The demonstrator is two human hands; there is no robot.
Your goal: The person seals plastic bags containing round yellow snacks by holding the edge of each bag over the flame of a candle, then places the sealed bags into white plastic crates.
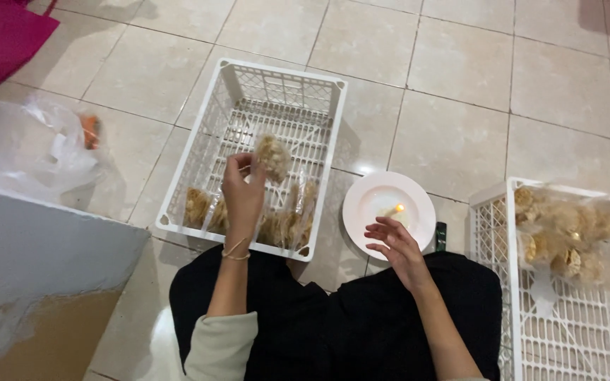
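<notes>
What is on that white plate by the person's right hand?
On the plate stands a small lit candle with a flame. The right hand covers the plate's near edge, so anything there is hidden.

You wear a pale grey-green sleeve [222,343] pushed up your left arm, with thin bracelets [236,252] at that wrist. Your right forearm is bare. Black clothing [333,324] covers your lap.

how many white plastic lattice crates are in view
2: one white plastic lattice crate on the tiled floor ahead, under the left hand; another at right, cut off by the frame.
</notes>
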